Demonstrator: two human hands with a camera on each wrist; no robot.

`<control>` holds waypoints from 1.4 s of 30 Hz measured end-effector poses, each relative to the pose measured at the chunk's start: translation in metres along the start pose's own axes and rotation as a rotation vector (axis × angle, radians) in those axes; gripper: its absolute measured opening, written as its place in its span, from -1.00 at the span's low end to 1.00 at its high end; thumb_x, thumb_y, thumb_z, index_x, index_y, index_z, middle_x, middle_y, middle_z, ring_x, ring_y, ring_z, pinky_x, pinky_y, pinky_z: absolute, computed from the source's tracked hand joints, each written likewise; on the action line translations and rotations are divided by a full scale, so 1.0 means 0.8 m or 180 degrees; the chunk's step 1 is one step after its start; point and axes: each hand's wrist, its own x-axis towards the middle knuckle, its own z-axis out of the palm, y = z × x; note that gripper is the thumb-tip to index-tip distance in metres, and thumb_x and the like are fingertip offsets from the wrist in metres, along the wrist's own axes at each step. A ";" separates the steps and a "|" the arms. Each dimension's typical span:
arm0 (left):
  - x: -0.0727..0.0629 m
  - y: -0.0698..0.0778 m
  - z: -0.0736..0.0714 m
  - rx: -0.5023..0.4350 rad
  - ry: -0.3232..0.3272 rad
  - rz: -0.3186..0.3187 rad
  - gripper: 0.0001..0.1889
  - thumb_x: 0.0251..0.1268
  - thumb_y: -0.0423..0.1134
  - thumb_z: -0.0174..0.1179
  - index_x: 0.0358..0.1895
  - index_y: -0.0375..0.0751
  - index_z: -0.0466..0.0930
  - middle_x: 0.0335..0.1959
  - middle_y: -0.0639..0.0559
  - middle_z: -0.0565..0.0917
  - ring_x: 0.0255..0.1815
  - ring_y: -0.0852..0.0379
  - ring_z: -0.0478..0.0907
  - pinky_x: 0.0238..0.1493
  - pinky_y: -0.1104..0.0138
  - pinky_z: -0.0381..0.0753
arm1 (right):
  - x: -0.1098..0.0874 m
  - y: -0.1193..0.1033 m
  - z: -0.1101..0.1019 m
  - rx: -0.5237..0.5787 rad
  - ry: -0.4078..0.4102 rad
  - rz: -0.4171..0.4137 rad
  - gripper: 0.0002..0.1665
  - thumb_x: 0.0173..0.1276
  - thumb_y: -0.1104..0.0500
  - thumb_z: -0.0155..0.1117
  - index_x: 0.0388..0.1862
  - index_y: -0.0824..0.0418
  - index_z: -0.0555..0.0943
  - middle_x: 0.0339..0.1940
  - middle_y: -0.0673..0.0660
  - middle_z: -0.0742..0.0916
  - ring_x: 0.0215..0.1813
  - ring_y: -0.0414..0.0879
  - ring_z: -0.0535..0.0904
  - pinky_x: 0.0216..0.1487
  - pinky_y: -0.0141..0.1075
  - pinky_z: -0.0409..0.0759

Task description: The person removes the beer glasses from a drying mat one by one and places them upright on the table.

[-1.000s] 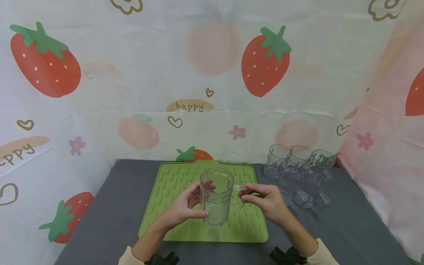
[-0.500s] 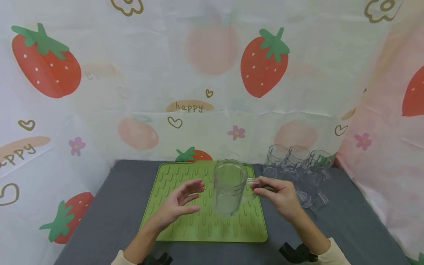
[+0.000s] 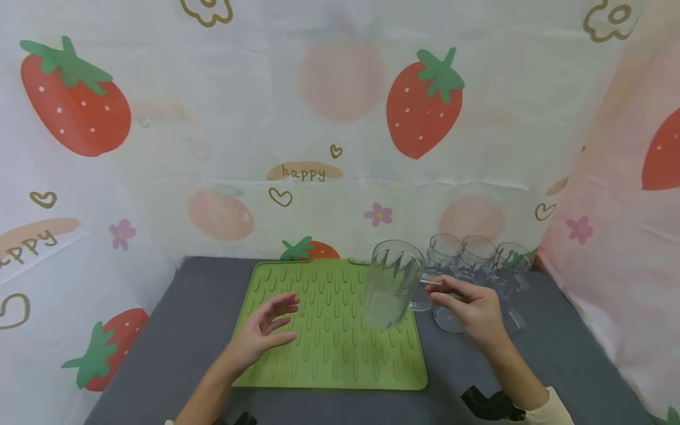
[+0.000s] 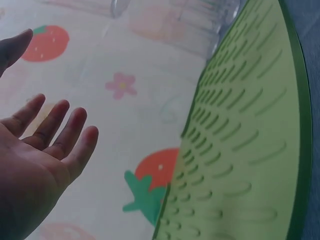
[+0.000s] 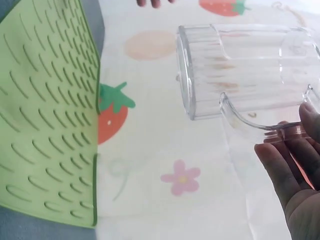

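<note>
A clear mug [image 3: 393,286] hangs above the right part of the green drying mat [image 3: 324,360], slightly tilted. My right hand [image 3: 473,310] pinches its handle between thumb and fingers; the right wrist view shows the mug [image 5: 250,70] side-on with the handle toward that hand [image 5: 300,165]. Over the mat's left side, my left hand [image 3: 262,330] is raised with fingers loosely spread, apart from the mug. In the left wrist view the left hand [image 4: 45,155] holds nothing.
Several more clear mugs [image 3: 478,254] stand grouped at the table's back right, partly behind the held mug and my right hand. A strawberry-print cloth [image 3: 340,218] rises behind the grey table [image 3: 175,354] and along its sides.
My left hand has let go of the mug and drawn back to the left. My right hand has carried the mug rightward and up by its handle.
</note>
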 end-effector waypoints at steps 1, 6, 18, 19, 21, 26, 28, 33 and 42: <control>-0.002 -0.001 -0.002 0.0037 0.0030 -0.0036 -0.32 0.28 -0.43 0.24 0.44 -0.32 0.18 0.34 -0.03 0.41 0.29 0.40 0.42 0.27 0.48 0.46 | -0.001 0.000 -0.002 0.0009 0.0067 0.0049 -0.61 0.20 0.54 0.27 0.02 0.68 0.55 -0.25 -0.13 0.81 -0.16 -0.31 0.74 -0.14 -0.43 0.69; -0.009 -0.008 -0.010 0.0234 0.0132 -0.0122 -0.32 0.29 -0.38 0.25 0.44 -0.29 0.19 0.39 -0.27 0.34 0.31 0.35 0.40 0.28 0.45 0.45 | -0.004 0.000 -0.016 -0.0071 0.0441 0.0266 -0.60 0.20 0.53 0.28 0.04 0.65 0.55 -0.28 -0.14 0.81 -0.20 -0.31 0.75 -0.15 -0.43 0.69; -0.030 -0.032 -0.032 0.0592 0.0370 -0.0367 -0.31 0.25 -0.34 0.30 0.43 -0.31 0.23 0.38 -0.28 0.37 0.18 0.58 0.39 0.23 0.44 0.48 | -0.003 -0.002 -0.048 0.0175 0.1001 0.0332 -0.68 0.18 0.57 0.28 -0.05 0.66 0.59 -0.33 0.00 0.82 -0.26 -0.20 0.77 -0.21 -0.39 0.70; -0.032 -0.034 -0.033 0.0635 0.0386 -0.0375 -0.31 0.24 -0.33 0.30 0.42 -0.31 0.24 0.37 -0.29 0.37 0.17 0.59 0.38 0.22 0.44 0.48 | -0.003 -0.002 -0.050 0.0201 0.1058 0.0329 -0.69 0.18 0.58 0.28 -0.06 0.65 0.60 -0.34 0.00 0.82 -0.27 -0.20 0.77 -0.22 -0.39 0.71; -0.037 -0.036 -0.036 0.0726 0.0409 -0.0393 -0.31 0.24 -0.33 0.31 0.41 -0.32 0.25 0.37 -0.30 0.38 0.17 0.59 0.38 0.23 0.40 0.49 | -0.002 -0.003 -0.055 0.0287 0.1147 0.0294 -0.69 0.17 0.60 0.27 -0.07 0.65 0.61 -0.34 0.02 0.82 -0.28 -0.19 0.77 -0.23 -0.39 0.71; -0.047 -0.040 -0.045 0.0895 0.0490 -0.0552 -0.30 0.23 -0.29 0.33 0.42 -0.27 0.25 0.40 -0.26 0.37 0.18 0.60 0.35 0.25 0.41 0.46 | -0.002 -0.005 -0.068 0.0533 0.1308 0.0126 -0.63 0.14 0.66 0.23 -0.02 0.69 0.57 -0.34 0.05 0.82 -0.30 -0.17 0.78 -0.25 -0.38 0.71; -0.051 -0.041 -0.050 0.0937 0.0514 -0.0610 -0.29 0.23 -0.27 0.33 0.42 -0.27 0.24 0.41 -0.25 0.35 0.17 0.63 0.33 0.25 0.43 0.45 | -0.002 -0.006 -0.073 0.0678 0.1320 0.0029 -0.61 0.13 0.69 0.20 -0.01 0.71 0.54 -0.33 0.08 0.82 -0.29 -0.14 0.78 -0.26 -0.37 0.71; -0.059 -0.041 -0.061 0.1126 0.0536 -0.0726 -0.28 0.24 -0.24 0.33 0.43 -0.31 0.22 0.42 -0.29 0.33 0.33 0.19 0.41 0.31 0.22 0.47 | -0.003 -0.005 -0.086 0.0735 0.1410 -0.0038 -0.66 0.13 0.70 0.18 -0.07 0.67 0.60 -0.34 0.11 0.82 -0.31 -0.13 0.78 -0.28 -0.38 0.71; -0.071 -0.046 -0.071 0.1371 0.0576 -0.0807 -0.25 0.21 -0.25 0.35 0.42 -0.36 0.21 0.41 -0.34 0.33 0.38 -0.31 0.31 0.32 -0.08 0.38 | -0.005 -0.005 -0.103 0.0712 0.1661 -0.0092 -0.71 0.10 0.72 0.19 -0.16 0.66 0.64 -0.40 0.15 0.81 -0.36 -0.13 0.77 -0.35 -0.41 0.70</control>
